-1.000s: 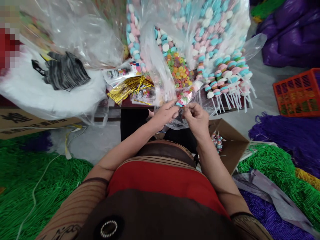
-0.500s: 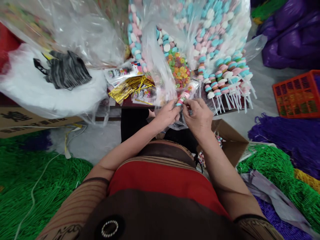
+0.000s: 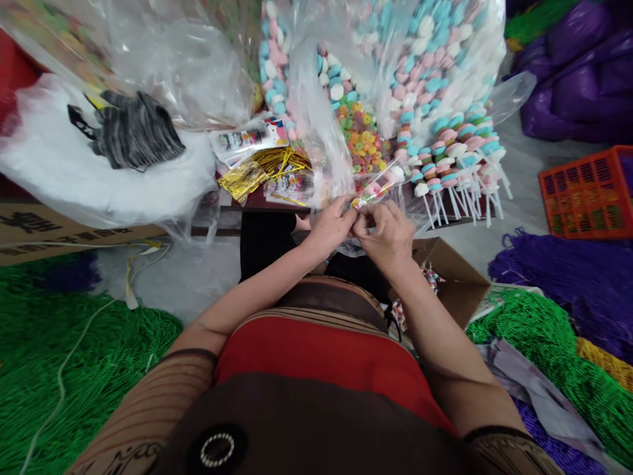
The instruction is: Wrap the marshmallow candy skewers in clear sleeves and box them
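A candy skewer in a clear wrapper (image 3: 374, 190) slants up and right from between my hands. My left hand (image 3: 332, 227) is closed around its lower end. My right hand (image 3: 386, 234) is pinched at the same end, touching the left; what its fingertips hold is too small to make out. Beyond lie ring gummies (image 3: 363, 138) in an open plastic bag. Gold twist ties (image 3: 262, 168) and printed packets (image 3: 252, 137) are to the left. Several candy skewers with white sticks (image 3: 457, 155) are piled to the right.
A white plastic bundle (image 3: 148, 191) with a grey striped glove (image 3: 138, 132) sits at the left. An open cardboard box (image 3: 457, 284) stands below the table's right side. An orange crate (image 3: 588, 194), purple bags (image 3: 568, 72) and green cords (image 3: 529, 323) are farther right.
My right hand has shifted slightly left and closer to my left hand. The wrapped skewer now lies a little flatter, and the whole view has shifted slightly.
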Demonstrator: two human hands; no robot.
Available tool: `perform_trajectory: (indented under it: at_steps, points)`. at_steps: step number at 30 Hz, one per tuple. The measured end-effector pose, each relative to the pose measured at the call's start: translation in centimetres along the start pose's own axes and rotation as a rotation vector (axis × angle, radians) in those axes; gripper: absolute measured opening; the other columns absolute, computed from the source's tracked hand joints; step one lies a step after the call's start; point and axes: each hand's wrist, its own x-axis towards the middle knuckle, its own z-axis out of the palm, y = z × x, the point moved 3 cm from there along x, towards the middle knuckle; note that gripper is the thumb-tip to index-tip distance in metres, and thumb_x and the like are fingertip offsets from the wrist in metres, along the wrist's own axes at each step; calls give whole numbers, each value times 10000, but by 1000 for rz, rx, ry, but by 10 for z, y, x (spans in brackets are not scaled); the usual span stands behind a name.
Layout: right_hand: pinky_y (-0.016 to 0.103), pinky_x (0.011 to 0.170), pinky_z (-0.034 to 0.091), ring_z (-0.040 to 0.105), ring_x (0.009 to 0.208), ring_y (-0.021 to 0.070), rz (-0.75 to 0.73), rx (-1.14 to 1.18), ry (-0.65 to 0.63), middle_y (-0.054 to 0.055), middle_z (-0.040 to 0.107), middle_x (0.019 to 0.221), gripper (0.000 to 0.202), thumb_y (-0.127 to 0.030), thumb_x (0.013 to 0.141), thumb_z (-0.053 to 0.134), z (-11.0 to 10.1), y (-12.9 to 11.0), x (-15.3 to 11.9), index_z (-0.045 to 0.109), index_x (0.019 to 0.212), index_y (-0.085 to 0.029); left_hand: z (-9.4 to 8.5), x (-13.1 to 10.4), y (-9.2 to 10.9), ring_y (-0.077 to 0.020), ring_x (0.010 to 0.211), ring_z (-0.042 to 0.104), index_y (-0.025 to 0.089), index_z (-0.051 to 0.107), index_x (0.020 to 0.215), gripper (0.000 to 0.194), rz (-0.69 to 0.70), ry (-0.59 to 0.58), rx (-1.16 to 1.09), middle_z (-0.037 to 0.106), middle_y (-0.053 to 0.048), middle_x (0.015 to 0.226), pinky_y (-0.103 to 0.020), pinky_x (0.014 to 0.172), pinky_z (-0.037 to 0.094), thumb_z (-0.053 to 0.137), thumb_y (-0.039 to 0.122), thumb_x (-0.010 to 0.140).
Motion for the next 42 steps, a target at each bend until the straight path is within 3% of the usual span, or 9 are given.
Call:
perform_trajectory:
  at_steps: [3, 6, 10, 17, 21, 25, 29, 36, 42]
  points:
    - [309, 675, 493, 598, 679, 176, 37, 54, 12, 22, 643, 717, 108, -154, 871, 551, 0, 1, -3, 611, 818, -227, 2, -2, 4, -84, 544, 536, 194, 667, 1038, 175, -42, 2, -106, 648, 34, 700, -202, 562, 416, 552, 142, 918]
    - [300, 651, 510, 602, 643, 159, 173, 212, 47, 1, 650, 716, 78, -167, 840, 569, -2, 9, -5, 607, 809, -228, 6, -10, 15, -45, 353, 325, 185, 581, 875, 135, -212, -189, -256, 522, 78, 530, -188, 401, 223, 478, 107, 914]
    - [297, 635, 528, 604, 619, 146, 352, 409, 100, -11, 664, 740, 58, -222, 869, 561, -5, 19, -7, 620, 865, -225, 10, -20, 29, -43, 312, 365, 184, 518, 835, 150, -326, -382, -358, 548, 63, 503, -181, 365, 222, 447, 115, 948]
    - [335, 770, 571, 687, 810, 177, 120, 265, 72, 43, 722, 928, 140, -200, 919, 570, -13, 6, -2, 637, 1039, -224, 8, -16, 26, -48, 293, 373, 183, 519, 828, 168, -252, -241, -185, 527, 74, 464, -189, 353, 210, 443, 137, 970]
    - [346, 813, 578, 710, 929, 208, 45, 128, 32, 81, 748, 1011, 119, -239, 949, 582, -10, 3, 1, 661, 1038, -232, 6, -17, 26, -61, 314, 399, 186, 511, 794, 162, -222, -247, -167, 546, 61, 495, -202, 368, 249, 435, 51, 838]
    - [343, 792, 558, 704, 872, 209, 48, 34, 31, 76, 751, 917, 137, -235, 977, 533, -6, 10, 4, 669, 963, -225, 6, -20, 26, -63, 323, 419, 194, 513, 822, 120, -202, -286, -150, 567, 58, 504, -198, 373, 263, 444, 96, 833]
    - [360, 803, 528, 671, 863, 220, 38, 20, 5, 86, 728, 885, 164, -244, 988, 496, -4, 11, 5, 646, 924, -224, 6, -18, 22, -64, 313, 398, 184, 557, 932, 150, -196, -255, -140, 547, 74, 488, -194, 365, 229, 426, 133, 879]
    - [338, 740, 519, 657, 804, 200, -86, 137, -9, 66, 708, 839, 153, -223, 1005, 473, 0, -7, -4, 599, 918, -228, 5, -17, 20, -57, 354, 321, 202, 578, 1237, 445, -156, -141, -174, 424, 116, 495, -191, 388, 217, 425, 57, 844]
    - [348, 754, 549, 683, 798, 198, -50, 205, 28, 57, 716, 815, 160, -229, 994, 503, -10, -16, -4, 629, 896, -236, -1, -8, 15, -60, 419, 352, 207, 595, 918, 141, -108, -97, -186, 445, 93, 540, -201, 454, 295, 494, 112, 890]
